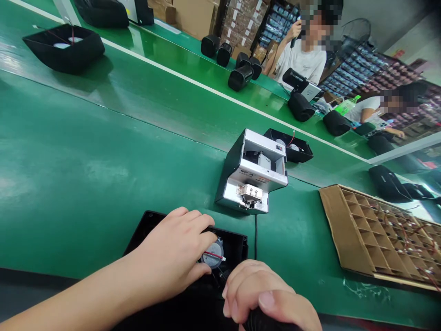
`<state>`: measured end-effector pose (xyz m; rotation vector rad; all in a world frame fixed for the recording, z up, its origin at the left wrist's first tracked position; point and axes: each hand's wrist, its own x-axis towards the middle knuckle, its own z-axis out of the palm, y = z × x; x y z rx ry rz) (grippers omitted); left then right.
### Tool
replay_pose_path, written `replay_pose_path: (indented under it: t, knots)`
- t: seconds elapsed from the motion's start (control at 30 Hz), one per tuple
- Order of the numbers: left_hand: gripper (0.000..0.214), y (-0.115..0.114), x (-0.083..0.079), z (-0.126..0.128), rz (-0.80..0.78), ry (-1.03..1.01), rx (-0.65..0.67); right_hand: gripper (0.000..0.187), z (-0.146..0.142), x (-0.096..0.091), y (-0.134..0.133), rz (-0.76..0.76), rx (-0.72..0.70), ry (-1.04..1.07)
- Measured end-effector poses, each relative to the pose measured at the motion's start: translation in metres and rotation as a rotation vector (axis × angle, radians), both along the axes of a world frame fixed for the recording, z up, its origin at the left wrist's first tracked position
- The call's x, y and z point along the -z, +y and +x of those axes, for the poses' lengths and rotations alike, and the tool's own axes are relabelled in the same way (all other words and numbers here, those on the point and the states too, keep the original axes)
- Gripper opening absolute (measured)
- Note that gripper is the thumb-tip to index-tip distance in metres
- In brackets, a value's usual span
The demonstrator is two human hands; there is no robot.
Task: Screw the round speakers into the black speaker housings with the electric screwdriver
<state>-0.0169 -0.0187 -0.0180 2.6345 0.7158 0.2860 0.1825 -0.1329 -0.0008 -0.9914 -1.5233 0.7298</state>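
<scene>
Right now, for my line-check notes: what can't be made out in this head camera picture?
Head view:
The black tool handle in the right hand: cut off by the bottom edge, its far end unseen.
The black fan housing: its inside partly hidden by the left hand, its near side dark.
The label on the silver screw feeder: too small to read.
The small wired parts in the cardboard tray: too small, and cut off by the right edge.

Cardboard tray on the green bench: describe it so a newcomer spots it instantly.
On the green bench, find the black fan housing at the near edge and the silver-and-black machine beyond it. Off to the right lies a brown cardboard tray. It alone is divided into a grid of small cells, with red-wired parts in them.
</scene>
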Motion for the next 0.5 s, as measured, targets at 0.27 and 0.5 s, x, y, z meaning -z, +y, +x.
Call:
replay_pose_path:
  t: [0.27,0.5]
  knots:
    - [0.037,0.002,-0.002,0.000,-0.029,-0.001,-0.010,0.037,0.005,0.020,-0.016,0.064,-0.041,0.192]
    - [0.040,0.000,0.002,-0.003,-0.021,-0.014,-0.018,0.034,0.001,0.008,0.016,0.163,-0.104,0.373]
